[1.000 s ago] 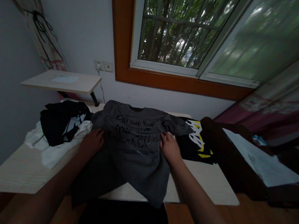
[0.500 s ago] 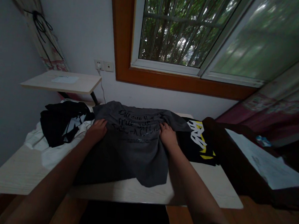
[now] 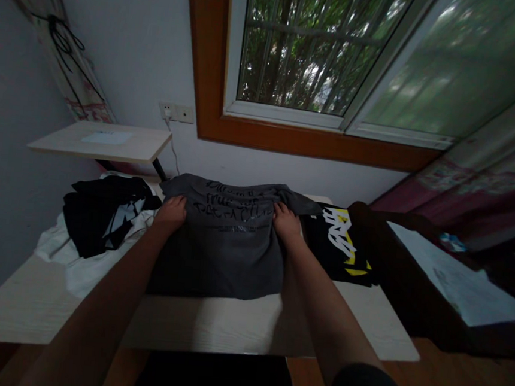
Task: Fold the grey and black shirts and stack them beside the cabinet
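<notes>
A dark grey T-shirt [image 3: 220, 256] with black lettering across its upper part lies spread over the table. My left hand [image 3: 172, 212] is closed on the cloth at its left side, level with the lettering. On the opposite side, my right hand [image 3: 286, 221] grips the shirt in the same way, fingers curled on the fabric and partly lost in the dim light. Right of the shirt, a folded black T-shirt [image 3: 338, 242] with a white and yellow print lies flat, its left edge partly covered by the grey sleeve.
Black clothing [image 3: 91, 214] is heaped on white cloth [image 3: 79, 273] at the left of the pale wooden table [image 3: 209, 327]. A raised shelf [image 3: 104, 143] stands behind that heap. Right of the table, a white sheet [image 3: 448, 276] rests on a dark brown surface. A window is ahead.
The grey T-shirt's lower hem has moved away from me toward the wall and now lies straighter. Both hands keep their hold at nearly the same places. The view has shifted slightly.
</notes>
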Motion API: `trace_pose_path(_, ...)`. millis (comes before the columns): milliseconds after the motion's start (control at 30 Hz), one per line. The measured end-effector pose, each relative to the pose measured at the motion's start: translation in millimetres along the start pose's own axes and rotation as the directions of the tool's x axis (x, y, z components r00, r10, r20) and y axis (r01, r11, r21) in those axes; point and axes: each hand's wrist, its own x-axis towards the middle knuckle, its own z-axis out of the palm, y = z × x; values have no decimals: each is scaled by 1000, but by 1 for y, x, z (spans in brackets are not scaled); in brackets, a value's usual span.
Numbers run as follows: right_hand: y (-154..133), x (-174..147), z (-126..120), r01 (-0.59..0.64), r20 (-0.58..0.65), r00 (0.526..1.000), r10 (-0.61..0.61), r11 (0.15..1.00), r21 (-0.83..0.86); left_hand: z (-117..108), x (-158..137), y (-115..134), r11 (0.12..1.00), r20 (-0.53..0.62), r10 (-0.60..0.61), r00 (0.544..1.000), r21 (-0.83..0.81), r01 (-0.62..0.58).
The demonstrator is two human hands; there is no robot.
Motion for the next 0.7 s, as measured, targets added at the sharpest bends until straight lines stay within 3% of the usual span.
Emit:
trace_pose_path(233,3,-7,9,8,-101,995,-5,1000,30,10,-9,3,998,-80,-46,996,-51,42)
trace_pose_path(467,15,-41,16,-8,-277,959,64,980,198,3,-41,5,997,-108,-29,994,-71,21)
trace_pose_path(700,27,-74,16,29,-249,964,98,886,463,-3,-94,6,993,-76,30,997,-108,-38)
